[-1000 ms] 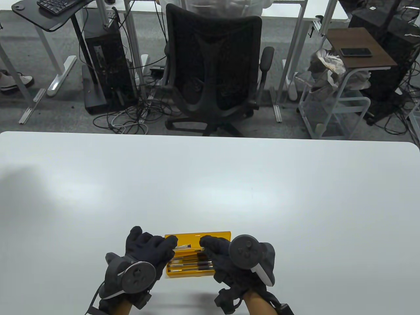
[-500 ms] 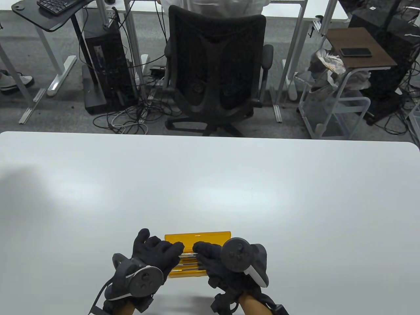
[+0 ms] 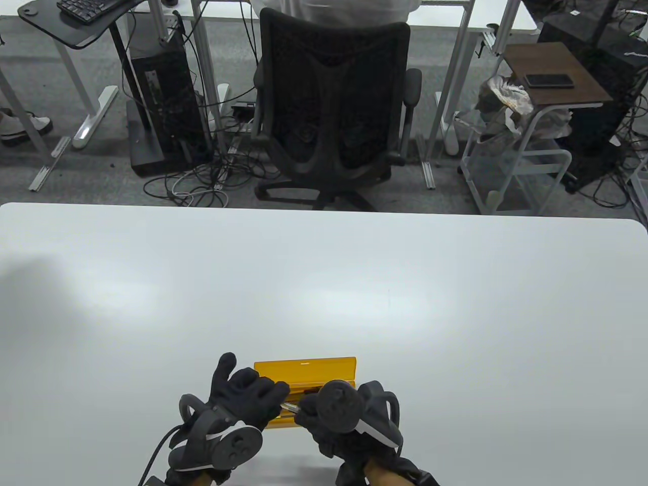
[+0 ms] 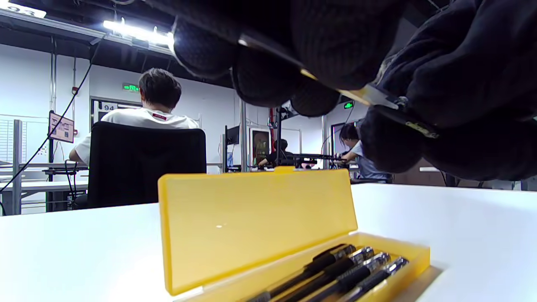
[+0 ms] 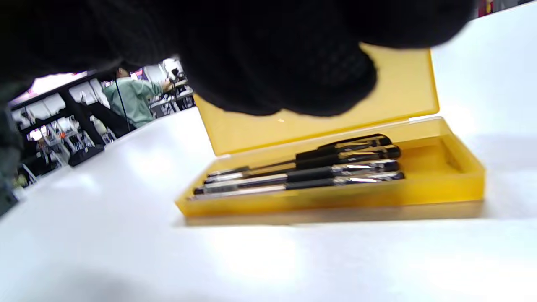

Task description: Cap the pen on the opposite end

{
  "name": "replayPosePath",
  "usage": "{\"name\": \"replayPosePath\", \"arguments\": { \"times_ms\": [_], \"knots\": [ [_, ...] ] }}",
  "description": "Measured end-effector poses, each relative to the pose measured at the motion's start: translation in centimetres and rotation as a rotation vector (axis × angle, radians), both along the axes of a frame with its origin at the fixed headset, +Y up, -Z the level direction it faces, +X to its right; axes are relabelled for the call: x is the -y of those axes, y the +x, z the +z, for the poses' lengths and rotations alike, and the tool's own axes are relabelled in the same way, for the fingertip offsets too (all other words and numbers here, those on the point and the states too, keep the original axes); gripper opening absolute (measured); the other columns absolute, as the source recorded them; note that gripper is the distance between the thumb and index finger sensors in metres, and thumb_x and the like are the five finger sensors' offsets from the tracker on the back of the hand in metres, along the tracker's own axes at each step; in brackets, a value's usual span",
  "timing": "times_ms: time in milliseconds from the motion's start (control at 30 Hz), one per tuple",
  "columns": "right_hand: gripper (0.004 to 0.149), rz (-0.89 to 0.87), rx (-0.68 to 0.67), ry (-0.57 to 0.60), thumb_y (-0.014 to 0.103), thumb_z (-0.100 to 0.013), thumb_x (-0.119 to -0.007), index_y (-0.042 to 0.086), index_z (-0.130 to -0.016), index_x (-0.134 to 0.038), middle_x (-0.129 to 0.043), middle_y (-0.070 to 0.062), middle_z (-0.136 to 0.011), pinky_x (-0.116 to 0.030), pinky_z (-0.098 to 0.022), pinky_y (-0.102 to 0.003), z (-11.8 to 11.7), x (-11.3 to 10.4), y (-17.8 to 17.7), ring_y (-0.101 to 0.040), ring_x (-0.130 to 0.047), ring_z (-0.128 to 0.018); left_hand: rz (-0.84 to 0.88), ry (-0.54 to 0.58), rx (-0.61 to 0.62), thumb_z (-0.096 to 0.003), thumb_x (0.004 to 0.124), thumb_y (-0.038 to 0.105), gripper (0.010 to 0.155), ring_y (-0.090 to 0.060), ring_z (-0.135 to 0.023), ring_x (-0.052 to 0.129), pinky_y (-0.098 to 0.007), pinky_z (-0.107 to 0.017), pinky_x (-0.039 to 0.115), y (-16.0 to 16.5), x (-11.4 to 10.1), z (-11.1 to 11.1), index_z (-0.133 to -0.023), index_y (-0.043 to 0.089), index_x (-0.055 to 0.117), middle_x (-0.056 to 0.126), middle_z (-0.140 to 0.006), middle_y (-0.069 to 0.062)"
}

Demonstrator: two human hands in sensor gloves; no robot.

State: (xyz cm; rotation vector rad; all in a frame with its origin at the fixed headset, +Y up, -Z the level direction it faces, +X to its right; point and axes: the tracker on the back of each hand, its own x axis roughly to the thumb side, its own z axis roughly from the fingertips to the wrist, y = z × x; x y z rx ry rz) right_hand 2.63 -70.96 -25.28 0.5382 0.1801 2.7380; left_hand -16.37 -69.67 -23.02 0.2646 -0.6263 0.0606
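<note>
— Above the yellow pen case, what do you hold?
— My left hand and right hand both pinch one pen, lifted clear.
— And inside?
— Four pens lie side by side, lid upright.

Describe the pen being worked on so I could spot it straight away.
On the white table near its front edge sits an open yellow case of pens. The pen is above it, held between both gloved hands. The other pens lie in the case.
</note>
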Motion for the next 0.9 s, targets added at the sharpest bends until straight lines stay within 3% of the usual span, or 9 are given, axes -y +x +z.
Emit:
{"name": "replayPosePath", "arguments": {
  "times_ms": [100, 167, 233, 333, 467, 567, 900],
  "knots": [
    [0.047, -0.036, 0.025, -0.064, 0.041, -0.041, -0.074, 0.016, -0.077, -0.092, -0.103, 0.000, -0.042, -0.086, -0.025, -0.037, -0.6, 0.6, 0.4, -0.015, -0.100, -0.025, 0.109, -0.052, -0.017, -0.0507, 0.082, 0.032, 0.050, -0.035, -0.090, 0.069, -0.076, -0.072, 0.031, -0.7, 0.0, -0.3, -0.099, 0.019, 0.079, 0.084, -0.097, -0.010],
    [0.048, -0.033, 0.088, -0.060, 0.040, -0.042, -0.073, 0.014, -0.078, -0.091, -0.103, 0.000, -0.042, -0.086, -0.024, -0.037, -1.2, 0.9, 1.0, -0.015, -0.101, -0.024, 0.234, -0.041, -0.041, -0.0518, 0.081, 0.036, 0.063, -0.039, -0.097, 0.055, -0.077, -0.071, 0.029, -1.7, -0.5, -0.4, -0.109, 0.018, 0.062, 0.065, -0.110, -0.015],
    [0.048, -0.119, 0.155, -0.055, 0.038, -0.043, -0.072, 0.012, -0.079, -0.090, -0.103, 0.001, -0.041, -0.086, -0.023, -0.036, -1.6, 0.8, 1.8, -0.014, -0.101, -0.023, 0.406, -0.075, -0.122, -0.0531, 0.081, 0.039, 0.067, -0.040, -0.094, 0.057, -0.076, -0.069, 0.033, -3.0, -0.8, -0.7, -0.111, 0.016, 0.056, 0.065, -0.108, -0.017],
    [0.048, -0.320, 0.165, -0.119, 0.036, -0.044, -0.071, 0.010, -0.082, -0.086, -0.102, 0.000, -0.045, -0.086, -0.023, -0.035, -1.7, 0.8, 2.5, -0.014, -0.102, -0.025, 0.818, -0.363, -0.254, -0.0533, 0.083, 0.038, 0.059, -0.038, -0.082, 0.074, -0.073, -0.068, 0.043, -5.0, 0.8, -1.4, -0.105, 0.012, 0.068, 0.082, -0.095, -0.015],
    [0.048, -0.466, 0.047, -0.219, 0.034, -0.044, -0.071, 0.014, -0.085, -0.084, -0.102, -0.002, -0.053, -0.086, -0.027, -0.037, -1.3, 1.2, 1.7, -0.017, -0.102, -0.032, 1.180, -0.659, -0.190, -0.0538, 0.084, 0.037, 0.057, -0.037, -0.082, 0.075, -0.072, -0.070, 0.043, -5.8, 3.0, -2.1, -0.104, 0.013, 0.072, 0.084, -0.094, -0.015],
    [0.047, -0.416, 0.004, -0.221, 0.034, -0.043, -0.071, 0.015, -0.084, -0.086, -0.102, -0.001, -0.053, -0.086, -0.027, -0.037, -1.0, 1.4, 0.8, -0.016, -0.102, -0.031, 1.178, -0.704, -0.072, -0.0552, 0.083, 0.036, 0.057, -0.036, -0.088, 0.071, -0.071, -0.073, 0.041, -5.4, 2.9, -2.2, -0.107, 0.016, 0.068, 0.080, -0.099, -0.012],
    [0.049, -0.405, -0.001, -0.249, 0.036, -0.042, -0.076, 0.013, -0.084, -0.087, -0.105, -0.005, -0.053, -0.087, -0.026, -0.037, -1.0, 2.3, 0.3, -0.017, -0.103, -0.031, 1.013, -0.616, -0.036, -0.0546, 0.077, 0.031, 0.050, -0.032, -0.088, 0.072, -0.069, -0.074, 0.044, -4.7, 2.4, -2.0, -0.103, 0.020, 0.071, 0.082, -0.097, -0.008]
  ]
}}
